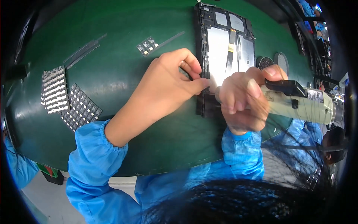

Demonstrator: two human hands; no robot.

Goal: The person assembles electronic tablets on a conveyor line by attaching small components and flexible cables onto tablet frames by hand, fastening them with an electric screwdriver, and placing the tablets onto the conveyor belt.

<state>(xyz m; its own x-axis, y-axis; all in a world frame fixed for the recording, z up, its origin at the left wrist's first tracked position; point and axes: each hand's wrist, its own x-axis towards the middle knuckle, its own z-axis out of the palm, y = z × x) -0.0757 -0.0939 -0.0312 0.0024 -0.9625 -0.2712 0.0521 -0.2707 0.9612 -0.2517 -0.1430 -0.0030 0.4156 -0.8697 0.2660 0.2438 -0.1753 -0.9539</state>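
A flat, tablet-like device (218,41) with a black frame, silver plates and a ribbon cable (231,48) lies on the green table. My left hand (171,74) is bent at its left edge, thumb and curled fingers closed on the black frame; whether a small part is between the fingertips, I cannot see. Over the device's lower right corner, my right hand (242,100), slightly blurred, is wrapped round a cream electric screwdriver (279,108) with a black lever (287,87). The screwdriver lies nearly level, its nose pointing left; its bit is hidden or too blurred to make out.
Sheets of small white pieces (56,89) and small black pieces (80,106) lie at the left. Clear strips (84,52) and a small sheet of parts (147,45) are farther off. Two round dishes (281,61) stand right of the device. Other people in blue sit nearby.
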